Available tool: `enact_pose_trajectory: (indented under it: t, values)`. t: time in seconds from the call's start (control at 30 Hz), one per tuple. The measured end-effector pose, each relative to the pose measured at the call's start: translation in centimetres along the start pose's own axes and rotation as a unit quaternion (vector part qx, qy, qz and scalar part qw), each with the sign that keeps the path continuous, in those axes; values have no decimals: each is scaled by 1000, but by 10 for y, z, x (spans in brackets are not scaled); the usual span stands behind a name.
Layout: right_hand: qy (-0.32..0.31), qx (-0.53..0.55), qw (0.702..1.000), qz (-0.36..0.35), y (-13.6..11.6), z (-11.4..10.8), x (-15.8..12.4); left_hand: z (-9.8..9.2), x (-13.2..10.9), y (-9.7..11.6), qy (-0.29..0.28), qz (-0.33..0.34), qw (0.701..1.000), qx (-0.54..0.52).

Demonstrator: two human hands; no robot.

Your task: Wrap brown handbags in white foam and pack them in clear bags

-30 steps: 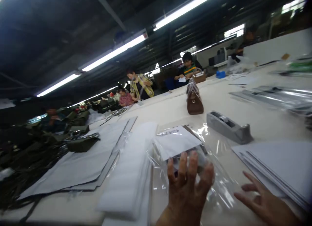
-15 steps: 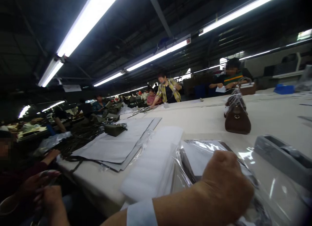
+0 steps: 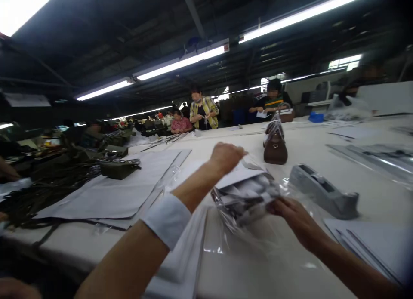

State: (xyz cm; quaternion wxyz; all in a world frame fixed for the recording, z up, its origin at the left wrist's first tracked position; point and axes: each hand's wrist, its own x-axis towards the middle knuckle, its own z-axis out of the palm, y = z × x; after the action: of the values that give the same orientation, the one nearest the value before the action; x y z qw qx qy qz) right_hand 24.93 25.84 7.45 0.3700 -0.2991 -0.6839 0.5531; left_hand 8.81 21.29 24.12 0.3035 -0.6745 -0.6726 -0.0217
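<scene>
Two bare hands on one crinkly clear plastic bag (image 3: pixel 248 206), held up just above the long cream worktable (image 3: pixel 322 148) near centre of view, with loose film trailing down toward the tabletop. Left hand (image 3: pixel 226 157) is clenched in a fist on the bag's upper edge, knuckles up, the arm with a white cuff (image 3: pixel 167 219) reaching in from lower left. Right hand (image 3: pixel 288 209) pinches the bag's lower right side with the fingertips, thumb not clear. Inside the bag: a flat white paper insert (image 3: pixel 240 176) toward the top and a dark grey-and-white folded item (image 3: pixel 245 200) below it, too blurred to name. Handling, as a judgement: light; the film is soft and slippery with no stiffness of its own, and it sags and wrinkles between the two grips. The contents look soft and loose, so they may slide to the low end if tilted. Not fragile, though the film could crease or tear if tugged. Best hold looks like a pinch on the film's edges or corners, or through the film onto the folded item where there is bulk; a flat palm on the shiny face would likely slip. Around it: grey tape dispenser (image 3: pixel 322 191) near on the right, small brown handbag wrapped in clear film (image 3: pixel 275 147) upright beyond, stack of white foam sheets (image 3: pixel 187 269) below the left forearm, grey paper sheets (image 3: pixel 122 191) and an olive green pouch (image 3: pixel 118 166) to the left, stack of white paper (image 3: pixel 380 243) by the right forearm. A person in a yellow checked shirt (image 3: pixel 203 112) and others are at the table's far end, well apart from these hands
</scene>
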Motion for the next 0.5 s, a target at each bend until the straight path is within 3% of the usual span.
enact_pose_trajectory:
  t: [0.1,0.2,0.37,0.5]
  values:
    - [-12,2,1000,-6,-58,9,42,-20,28,-33,7,-85,996,-14]
    - [-11,-12,1000,-23,-115,0,65,-40,35,-57,7,-155,987,-33]
    - [24,-24,997,-63,-183,-43,59,-59,21,-76,-7,-224,968,-111]
    - [35,-116,991,-55,-213,-68,46,-61,7,-71,-30,-242,948,-204]
